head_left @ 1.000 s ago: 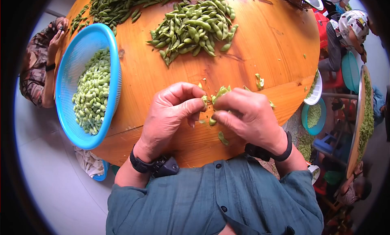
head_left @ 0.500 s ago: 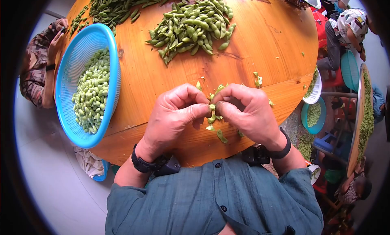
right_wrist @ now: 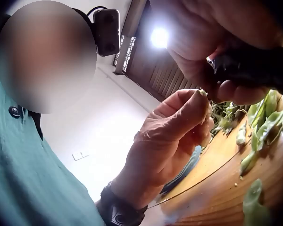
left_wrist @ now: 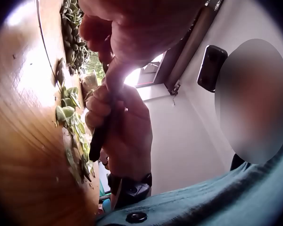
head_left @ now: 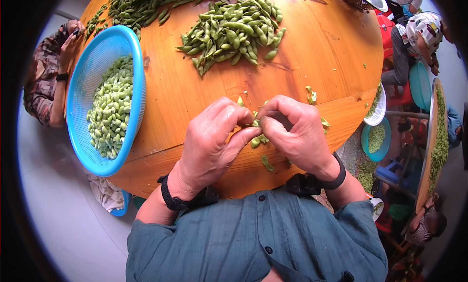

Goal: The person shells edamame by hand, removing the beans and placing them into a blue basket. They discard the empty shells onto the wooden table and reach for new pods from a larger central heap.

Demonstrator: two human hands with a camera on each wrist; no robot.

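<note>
Fingertip to fingertip over the table, both hands work on a small green soybean pod [head_left: 256,122], which the fingers mostly hide. The left hand [head_left: 212,136] pinches it between thumb and forefinger, and a bit of green [right_wrist: 203,92] shows at its fingertips in the right wrist view. From the other side, the right hand [head_left: 301,136] pinches with thumb and curled forefinger. A dark elongated thing [left_wrist: 100,141] shows along the right hand's fingers in the left wrist view; I cannot tell what it is. Split green pods [head_left: 257,141] lie just under the fingertips.
A blue basket [head_left: 140,80] of shelled beans [head_left: 112,111] stands at the left. Beyond the hands lies a heap of full pods [head_left: 239,33], with a larger pile [head_left: 146,9] farther back. Empty shells [head_left: 311,95] dot the wooden table [head_left: 331,58]. Other people sit around.
The hands have come together from slightly apart, the right one drawing back from over the pods. The left hand has turned over and shifted right. The basket and heaps stay put.
</note>
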